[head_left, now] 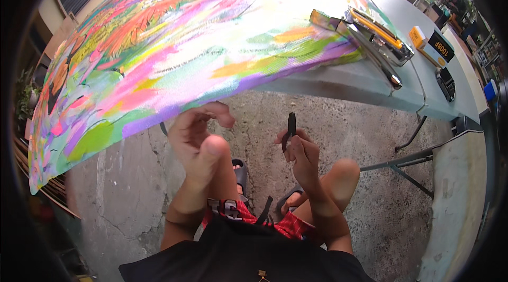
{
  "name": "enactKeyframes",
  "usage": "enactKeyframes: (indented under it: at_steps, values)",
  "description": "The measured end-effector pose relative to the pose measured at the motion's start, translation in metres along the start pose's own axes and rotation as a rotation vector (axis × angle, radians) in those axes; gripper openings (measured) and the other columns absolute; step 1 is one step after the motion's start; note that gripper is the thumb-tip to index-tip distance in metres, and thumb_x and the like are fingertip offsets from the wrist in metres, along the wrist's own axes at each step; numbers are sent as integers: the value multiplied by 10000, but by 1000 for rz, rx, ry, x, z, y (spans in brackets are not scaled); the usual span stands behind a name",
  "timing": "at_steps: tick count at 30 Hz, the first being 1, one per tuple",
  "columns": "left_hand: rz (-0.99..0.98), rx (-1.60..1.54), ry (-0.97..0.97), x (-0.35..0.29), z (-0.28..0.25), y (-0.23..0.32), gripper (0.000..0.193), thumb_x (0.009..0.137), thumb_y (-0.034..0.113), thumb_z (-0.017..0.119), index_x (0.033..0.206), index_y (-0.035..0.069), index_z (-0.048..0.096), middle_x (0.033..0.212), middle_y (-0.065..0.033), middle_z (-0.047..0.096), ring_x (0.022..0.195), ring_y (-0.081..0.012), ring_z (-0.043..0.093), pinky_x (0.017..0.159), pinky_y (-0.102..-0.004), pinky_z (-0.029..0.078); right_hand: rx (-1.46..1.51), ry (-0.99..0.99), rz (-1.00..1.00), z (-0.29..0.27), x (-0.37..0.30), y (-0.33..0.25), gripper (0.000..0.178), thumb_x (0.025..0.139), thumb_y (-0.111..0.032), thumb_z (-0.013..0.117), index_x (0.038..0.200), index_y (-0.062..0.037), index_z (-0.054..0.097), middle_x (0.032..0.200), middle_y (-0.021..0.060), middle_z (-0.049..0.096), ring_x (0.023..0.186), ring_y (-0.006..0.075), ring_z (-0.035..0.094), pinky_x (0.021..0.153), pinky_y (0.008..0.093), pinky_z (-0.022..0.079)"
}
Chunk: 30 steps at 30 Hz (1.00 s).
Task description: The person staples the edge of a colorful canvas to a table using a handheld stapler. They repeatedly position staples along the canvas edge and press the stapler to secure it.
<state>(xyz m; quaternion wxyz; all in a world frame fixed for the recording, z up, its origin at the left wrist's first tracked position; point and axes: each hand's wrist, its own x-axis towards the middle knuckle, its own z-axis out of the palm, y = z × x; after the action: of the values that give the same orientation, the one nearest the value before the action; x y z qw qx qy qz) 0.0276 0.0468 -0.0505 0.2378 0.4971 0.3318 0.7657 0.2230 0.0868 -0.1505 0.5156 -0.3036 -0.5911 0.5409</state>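
Closest to us, our right hand (300,156) pinches a small black tool (290,127) between thumb and fingers, its tip pointing up; it may be a marker or a pen, though the view is too small to be sure. We hold it at chest height over our knees, below the table edge, where both hands can meet. Our left hand (197,135) is empty, its fingers loosely curled and half open beside the tool, not touching it.

Above the hands, a brightly painted canvas (174,54) lies flat on the grey table (370,83), overhanging the near edge. Farther right rest a metal stapler-like tool with a yellow strip (378,36), then a flat yellow and black box (434,45), and a small dark device (446,83) near the table corner.
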Motion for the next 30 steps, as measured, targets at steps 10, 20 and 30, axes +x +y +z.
enactKeyframes:
  at_steps: [10, 20, 30]
  values:
    - [-62, -12, 239, 17, 20, 21, 195, 975, 187, 597, 962, 1, 654, 739, -68, 616, 611, -131, 543, 567, -272, 410, -171, -43, -186, 59, 22, -93, 347, 1009, -164, 499, 820, 91, 640, 1069, 118, 633, 580, 51, 435, 517, 229, 336]
    - [-65, -6, 150, 14, 11, 25, 110, 919, 75, 630, 973, -10, 674, 756, -75, 640, 616, -139, 561, 585, -266, 428, -165, -32, -209, 84, 24, -100, 310, 1011, -176, 531, 934, 91, 666, 1017, 61, 608, 604, 40, 449, 518, 218, 329]
    - [-76, 43, 129, 13, 7, 26, 129, 904, 74, 653, 993, -16, 680, 792, -87, 652, 639, -152, 577, 593, -282, 446, -202, 79, -348, 100, 26, -92, 218, 923, -89, 634, 773, 69, 621, 857, 145, 608, 595, 208, 539, 511, 313, 395]
